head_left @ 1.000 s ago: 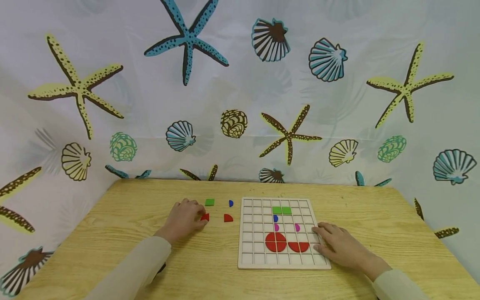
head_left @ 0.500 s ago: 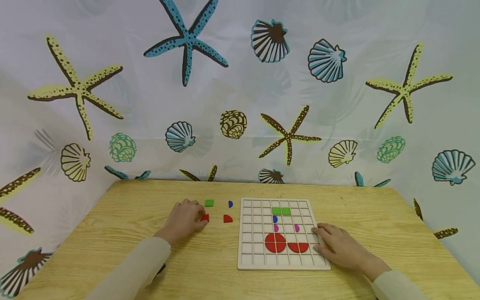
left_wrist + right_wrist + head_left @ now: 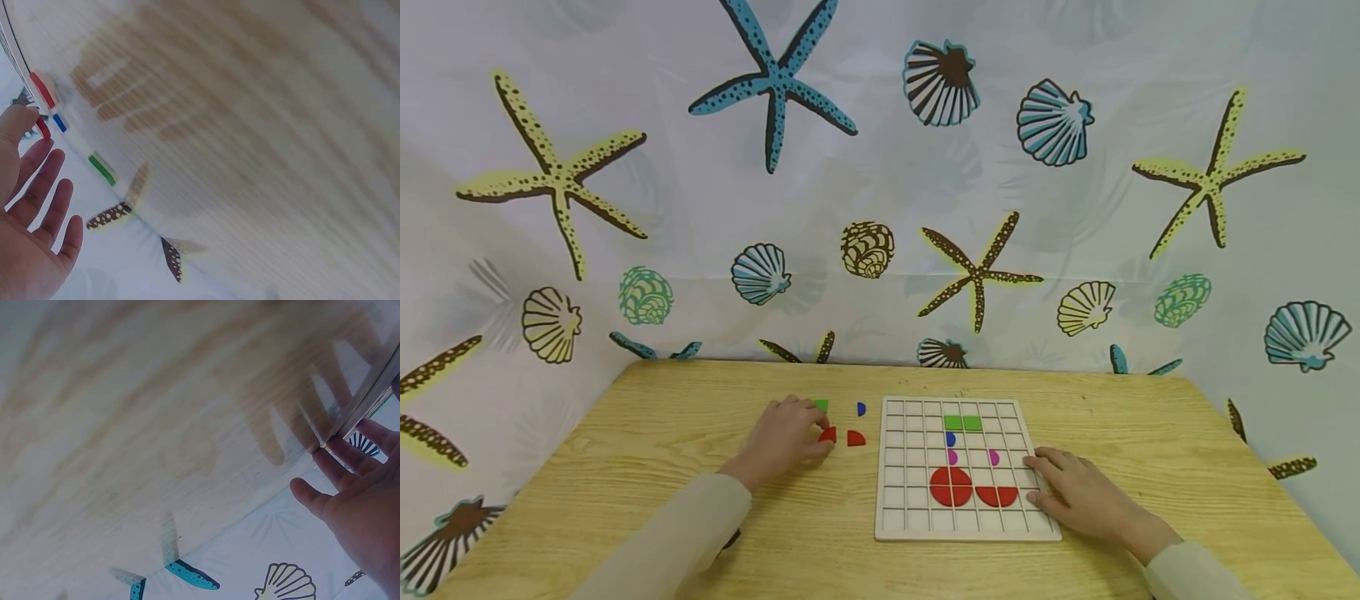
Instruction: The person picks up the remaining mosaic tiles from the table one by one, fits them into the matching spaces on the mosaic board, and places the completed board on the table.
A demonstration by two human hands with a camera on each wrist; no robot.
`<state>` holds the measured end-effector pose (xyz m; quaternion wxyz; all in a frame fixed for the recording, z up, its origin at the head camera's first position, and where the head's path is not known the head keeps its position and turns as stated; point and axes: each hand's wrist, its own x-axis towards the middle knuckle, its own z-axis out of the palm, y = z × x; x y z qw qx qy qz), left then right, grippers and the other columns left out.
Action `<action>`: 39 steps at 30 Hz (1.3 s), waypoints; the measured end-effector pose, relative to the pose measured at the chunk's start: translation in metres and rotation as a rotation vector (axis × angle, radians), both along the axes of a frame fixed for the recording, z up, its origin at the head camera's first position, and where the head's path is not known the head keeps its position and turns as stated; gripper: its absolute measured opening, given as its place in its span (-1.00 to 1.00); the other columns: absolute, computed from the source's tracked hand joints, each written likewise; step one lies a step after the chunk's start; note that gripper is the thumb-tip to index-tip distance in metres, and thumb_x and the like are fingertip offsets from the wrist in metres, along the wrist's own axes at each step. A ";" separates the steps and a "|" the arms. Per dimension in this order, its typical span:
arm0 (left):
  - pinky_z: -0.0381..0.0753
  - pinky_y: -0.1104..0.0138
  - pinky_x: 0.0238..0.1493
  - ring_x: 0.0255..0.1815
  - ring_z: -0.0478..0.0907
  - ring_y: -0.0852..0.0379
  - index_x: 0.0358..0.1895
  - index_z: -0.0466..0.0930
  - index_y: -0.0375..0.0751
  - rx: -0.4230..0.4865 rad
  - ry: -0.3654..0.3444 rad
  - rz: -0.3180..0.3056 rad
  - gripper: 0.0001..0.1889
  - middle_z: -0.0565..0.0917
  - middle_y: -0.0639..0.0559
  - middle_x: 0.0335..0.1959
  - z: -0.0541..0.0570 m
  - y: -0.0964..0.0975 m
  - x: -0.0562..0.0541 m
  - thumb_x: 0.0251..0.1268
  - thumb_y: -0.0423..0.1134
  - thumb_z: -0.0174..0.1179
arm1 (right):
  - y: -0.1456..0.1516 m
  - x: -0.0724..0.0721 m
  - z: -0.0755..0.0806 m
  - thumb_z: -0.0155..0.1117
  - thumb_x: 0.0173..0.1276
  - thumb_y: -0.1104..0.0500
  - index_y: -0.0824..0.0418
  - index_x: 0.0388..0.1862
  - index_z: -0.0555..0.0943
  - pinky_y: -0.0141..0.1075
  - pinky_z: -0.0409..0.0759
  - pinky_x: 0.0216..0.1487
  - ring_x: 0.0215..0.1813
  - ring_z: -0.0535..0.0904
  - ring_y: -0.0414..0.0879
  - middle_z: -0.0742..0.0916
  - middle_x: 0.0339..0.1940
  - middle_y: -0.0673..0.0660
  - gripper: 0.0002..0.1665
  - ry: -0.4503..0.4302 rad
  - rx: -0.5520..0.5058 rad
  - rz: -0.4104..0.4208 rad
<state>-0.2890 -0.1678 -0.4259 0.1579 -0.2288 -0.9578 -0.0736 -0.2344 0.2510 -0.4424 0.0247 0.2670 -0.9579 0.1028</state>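
Note:
My left hand [image 3: 782, 442] pinches a red quarter-circle piece [image 3: 828, 435] between thumb and index finger; the left wrist view shows this red piece [image 3: 43, 129] at the fingertips, the other fingers spread. A second red quarter-circle [image 3: 856, 438] lies just to its right on the table. A green square [image 3: 822, 406], partly hidden by the fingers, and a blue half-circle [image 3: 861, 409] lie behind. My right hand [image 3: 1086, 492] rests with relaxed fingers against the right edge of a white grid board [image 3: 895, 521]. On the board sit green squares [image 3: 962, 422], a blue half-circle [image 3: 951, 439] and red quarter-circles [image 3: 951, 487].
Two magenta half-circles [image 3: 994, 457] also lie on the board, and two red quarters [image 3: 997, 496] form a half-disc near its front right. The wooden table [image 3: 805, 542] ends at the back against a curtain [image 3: 865, 317] printed with shells and starfish.
My left hand has moved a little to the right with the red quarter-circle, closer to the second red piece and partly over the green square. The right hand and board have stayed put.

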 end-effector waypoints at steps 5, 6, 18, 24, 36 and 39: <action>0.46 0.06 -0.13 -0.26 0.49 0.02 -0.41 0.63 -0.05 -0.002 0.023 -0.054 -0.77 0.64 0.10 -0.34 -0.001 0.018 0.002 -0.04 0.00 0.34 | 0.000 0.001 0.001 0.01 0.35 -0.13 0.18 0.25 0.39 0.13 0.27 0.19 0.27 0.35 0.18 0.45 0.24 0.23 -0.40 0.001 -0.002 -0.002; 0.46 0.05 -0.10 -0.25 0.48 0.03 -0.42 0.63 -0.04 -0.005 0.027 -0.063 -0.77 0.64 0.11 -0.33 -0.002 0.023 0.003 -0.04 0.01 0.33 | 0.000 0.001 0.002 0.01 0.35 -0.14 0.18 0.24 0.39 0.13 0.28 0.19 0.26 0.35 0.18 0.45 0.24 0.23 -0.40 0.003 -0.003 -0.001; 0.38 0.21 -0.15 -0.25 0.40 0.15 -0.33 0.64 0.02 -0.013 -0.037 -0.190 -0.78 0.62 0.16 -0.29 0.002 0.075 0.016 0.04 0.04 0.26 | -0.001 0.001 0.000 0.02 0.35 -0.13 0.19 0.24 0.40 0.13 0.30 0.18 0.25 0.37 0.18 0.46 0.22 0.23 -0.41 0.025 -0.008 0.004; 0.42 0.15 -0.07 -0.18 0.45 0.14 -0.30 0.63 0.03 -0.010 -0.056 -0.230 -0.76 0.62 0.17 -0.26 0.006 0.094 0.021 0.07 0.07 0.24 | 0.000 0.001 -0.001 0.02 0.35 -0.12 0.19 0.24 0.40 0.13 0.29 0.19 0.25 0.36 0.18 0.46 0.23 0.24 -0.41 0.017 -0.004 -0.003; 0.42 0.23 -0.05 -0.16 0.45 0.16 -0.27 0.65 0.08 -0.025 -0.073 -0.273 -0.79 0.64 0.20 -0.21 0.008 0.129 0.025 0.09 0.05 0.23 | -0.001 -0.001 0.001 0.02 0.34 -0.14 0.16 0.25 0.38 0.14 0.25 0.21 0.28 0.33 0.18 0.44 0.26 0.23 -0.39 -0.015 0.004 -0.022; 0.41 0.23 -0.03 -0.14 0.43 0.17 -0.24 0.65 0.09 -0.033 -0.094 -0.271 -0.78 0.63 0.20 -0.17 0.009 0.137 0.027 0.11 0.06 0.22 | -0.001 0.000 0.001 0.02 0.34 -0.14 0.16 0.26 0.38 0.15 0.24 0.21 0.29 0.32 0.19 0.43 0.26 0.23 -0.39 -0.022 -0.001 -0.025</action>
